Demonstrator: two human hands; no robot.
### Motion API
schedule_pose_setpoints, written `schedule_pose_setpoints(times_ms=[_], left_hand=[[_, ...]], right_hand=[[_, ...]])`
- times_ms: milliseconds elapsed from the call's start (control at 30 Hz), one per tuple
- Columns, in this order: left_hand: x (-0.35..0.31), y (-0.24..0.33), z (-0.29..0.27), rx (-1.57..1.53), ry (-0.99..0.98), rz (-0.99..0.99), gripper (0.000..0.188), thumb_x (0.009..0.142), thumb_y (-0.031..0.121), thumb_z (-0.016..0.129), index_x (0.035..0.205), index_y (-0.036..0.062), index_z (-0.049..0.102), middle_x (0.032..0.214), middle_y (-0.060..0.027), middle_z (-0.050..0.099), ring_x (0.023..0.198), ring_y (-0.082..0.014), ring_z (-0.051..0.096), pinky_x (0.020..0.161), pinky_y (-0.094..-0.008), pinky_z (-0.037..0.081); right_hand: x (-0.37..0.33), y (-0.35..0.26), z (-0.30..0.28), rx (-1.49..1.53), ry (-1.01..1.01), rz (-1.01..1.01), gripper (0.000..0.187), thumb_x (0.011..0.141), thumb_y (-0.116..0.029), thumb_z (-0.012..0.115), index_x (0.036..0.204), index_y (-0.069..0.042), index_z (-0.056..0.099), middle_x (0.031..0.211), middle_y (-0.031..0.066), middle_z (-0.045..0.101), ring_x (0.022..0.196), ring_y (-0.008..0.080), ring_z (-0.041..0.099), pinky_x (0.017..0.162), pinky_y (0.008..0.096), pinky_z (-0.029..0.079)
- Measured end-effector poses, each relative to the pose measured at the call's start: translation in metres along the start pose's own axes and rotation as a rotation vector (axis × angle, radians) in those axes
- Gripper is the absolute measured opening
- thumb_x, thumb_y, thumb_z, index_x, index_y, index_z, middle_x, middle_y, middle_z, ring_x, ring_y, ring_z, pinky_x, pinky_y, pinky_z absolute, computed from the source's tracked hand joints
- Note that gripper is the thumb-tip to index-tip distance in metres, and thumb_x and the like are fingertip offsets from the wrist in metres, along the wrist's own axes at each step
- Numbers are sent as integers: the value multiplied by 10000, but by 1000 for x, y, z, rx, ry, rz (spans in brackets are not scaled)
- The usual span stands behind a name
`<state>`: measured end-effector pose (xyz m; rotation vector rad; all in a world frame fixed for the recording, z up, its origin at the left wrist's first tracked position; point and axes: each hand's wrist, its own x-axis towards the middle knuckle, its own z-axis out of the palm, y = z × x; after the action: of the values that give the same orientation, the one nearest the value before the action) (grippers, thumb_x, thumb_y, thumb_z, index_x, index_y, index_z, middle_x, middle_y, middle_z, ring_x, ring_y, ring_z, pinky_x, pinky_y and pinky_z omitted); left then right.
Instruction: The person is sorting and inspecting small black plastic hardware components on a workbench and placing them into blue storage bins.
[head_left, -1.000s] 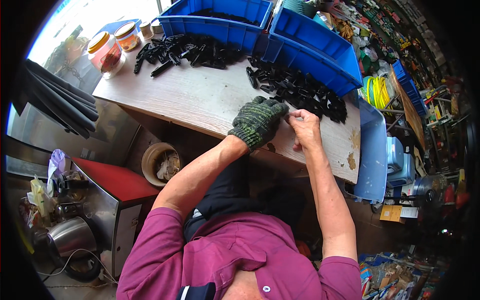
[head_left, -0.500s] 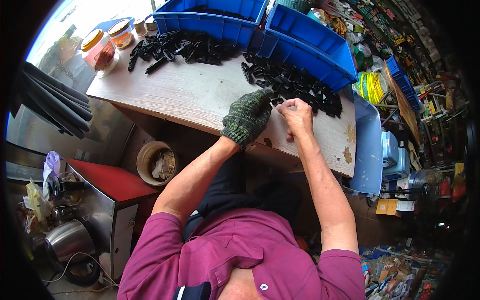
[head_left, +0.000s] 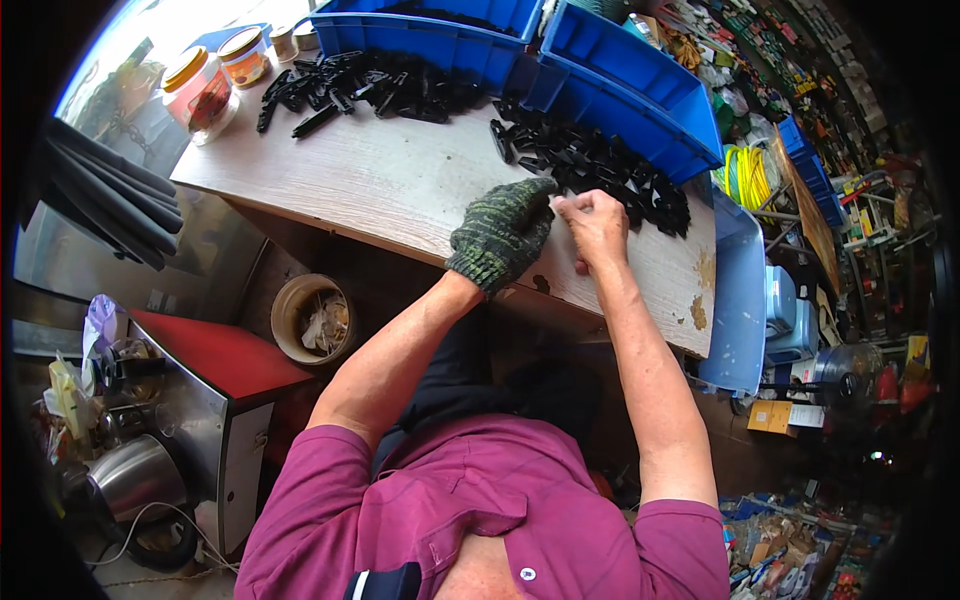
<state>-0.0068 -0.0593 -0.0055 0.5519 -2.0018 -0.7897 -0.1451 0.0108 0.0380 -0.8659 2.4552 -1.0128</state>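
Note:
My left hand [head_left: 503,232], in a dark green knitted glove, is closed above the front part of the pale wood-grain table [head_left: 390,190]. What it grips is hidden by the glove. Close to its right, my bare right hand [head_left: 600,228] has thumb and forefinger pinched near the gloved fingertips; anything between them is too small to name. Just beyond both hands lies a heap of small black plastic pieces [head_left: 600,165]. A second heap of long black pieces [head_left: 400,88] spreads over the table's far left part.
Two blue crates [head_left: 630,95] stand along the far edge. Lidded jars [head_left: 200,95] are at the far left corner. Below the table sits a bucket with scraps [head_left: 279,318], beside a red-topped cabinet [head_left: 205,350]. A light-blue bin [head_left: 738,300] flanks the right end.
Both hands stay together at nearly the same spot, the left one shifted slightly right. My right fingertips have drawn closer together at the gloved fingers. The whole view has shifted a little.

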Motion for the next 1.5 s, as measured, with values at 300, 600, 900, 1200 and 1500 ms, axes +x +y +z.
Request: schedule_pose_setpoints(times_ms=[300, 600, 900, 1200, 1500], left_hand=[[3, 21, -3, 156, -177, 18, 322, 831, 332, 681, 1057, 103, 669, 942, -144, 687, 897, -363, 633, 799, -487, 516], [-2, 21, -3, 155, -187, -6, 222, 835, 289, 674, 955, 102, 669, 848, -145, 677, 872, -356, 636, 772, -494, 511], [46, -29, -34, 494, -66, 268, 469, 801, 157, 672, 1263, 133, 597, 1294, -152, 582, 1230, -391, 509, 956, -512, 470], [70, -59, -42, 683, -168, 338, 260, 869, 270, 674, 1102, 157, 695, 1183, -115, 628, 1231, -384, 523, 995, -534, 442], [71, -56, -47, 652, -455, 294, 403, 866, 216, 632, 1262, 149, 596, 1100, -123, 649, 1083, -344, 590, 859, -526, 492]], right_hand=[[-22, 32, 17, 817, -14, -141, 289, 871, -279, 780, 875, -9, 678, 802, 24, 658, 738, 71, 552, 709, 247, 456], [-30, 24, 3, 702, -220, 57, 272, 940, -278, 680, 786, -62, 623, 710, -63, 544, 661, 25, 420, 598, 215, 354], [-41, 27, 9, 915, -137, -70, 289, 977, -273, 556, 760, -85, 524, 511, -26, 382, 378, 78, 331, 338, 286, 362], [-45, 19, 10, 972, -68, -20, 261, 971, -265, 518, 800, -68, 530, 488, -13, 352, 370, 94, 361, 346, 330, 499], [-48, 21, 10, 959, -62, -18, 237, 974, -269, 481, 828, -85, 516, 481, -19, 339, 371, 95, 352, 348, 330, 493]])
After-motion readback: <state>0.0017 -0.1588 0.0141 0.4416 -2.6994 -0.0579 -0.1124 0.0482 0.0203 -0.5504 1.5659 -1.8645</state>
